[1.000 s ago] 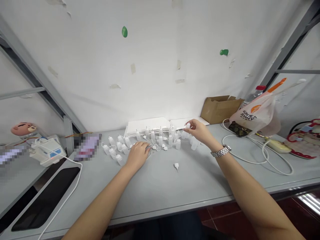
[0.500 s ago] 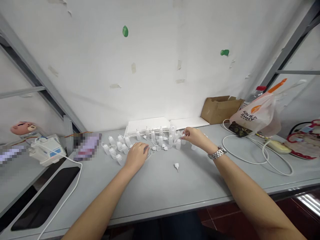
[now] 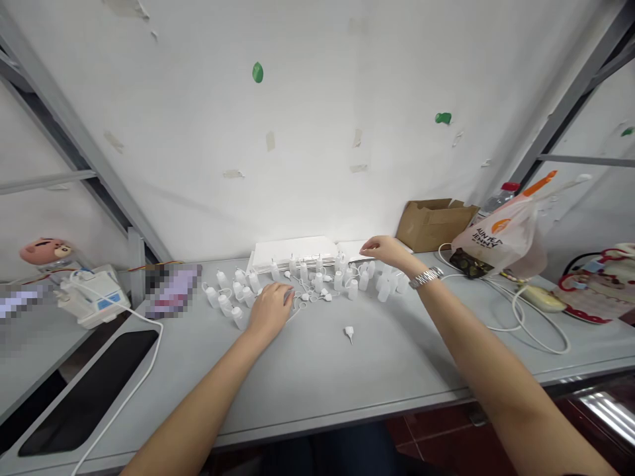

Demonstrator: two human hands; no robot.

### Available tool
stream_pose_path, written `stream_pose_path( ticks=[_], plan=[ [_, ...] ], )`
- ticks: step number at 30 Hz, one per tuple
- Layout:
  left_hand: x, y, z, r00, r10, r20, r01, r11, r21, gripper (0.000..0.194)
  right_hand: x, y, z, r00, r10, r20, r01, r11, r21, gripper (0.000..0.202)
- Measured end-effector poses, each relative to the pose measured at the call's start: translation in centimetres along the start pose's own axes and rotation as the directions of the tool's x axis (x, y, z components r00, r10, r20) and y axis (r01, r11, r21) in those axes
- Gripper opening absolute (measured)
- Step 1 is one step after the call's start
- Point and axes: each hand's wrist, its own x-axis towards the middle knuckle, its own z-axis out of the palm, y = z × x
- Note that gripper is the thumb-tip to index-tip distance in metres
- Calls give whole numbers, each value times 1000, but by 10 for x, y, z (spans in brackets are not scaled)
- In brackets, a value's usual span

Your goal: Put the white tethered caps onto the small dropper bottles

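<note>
- Right hand (image 3: pixel 387 252) raised over the bottles, thumb and fingertips drawn close together; white paper behind them, so I can't tell if anything is pinched.
- Left hand (image 3: pixel 270 309) low among the small parts, fingers curled; something bluish shows by the fingertips, grip can't be told from here.
- Key relation: a clear bottle (image 3: pixel 364 280) stands below the right hand's fingertips, long axis upright, apart from them. Right hand clearly nearer to it than left.
- Another bottle (image 3: pixel 383 289) also upright, below the right hand's palm.
- More small bottles (image 3: pixel 225 305) cluster to the left of the left hand; others stand between the hands.
- Loose white nozzle cap (image 3: pixel 350 331) lies between the hands, closer to the person than either, on bare surface (image 3: pixel 317 377); its tip points toward the person.
</note>
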Motion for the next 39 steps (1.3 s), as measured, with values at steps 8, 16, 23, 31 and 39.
stream_pose_path(
  ticks=[8,16,23,31,39],
  plan=[
    [1,-3,-2,999,-38,6,39,999,-25,28,52,2,12,919,-90,384,137,986,-95,25],
    [0,-1,-2,996,-90,19,90,996,-21,27,60,4,28,884,-78,461,178,968,-178,30],
    [0,-3,0,999,32,-33,-33,998,-58,25,54,1,18,944,-58,324,130,970,-205,22],
    [0,2,6,980,197,0,-197,979,-49,27,7,-8,-25,980,-165,-114,189,951,244,39],
    [1,-5,0,999,-29,14,28,999,46,23,-55,-59,29,946,-321,-51,189,415,890,42]
  ],
)
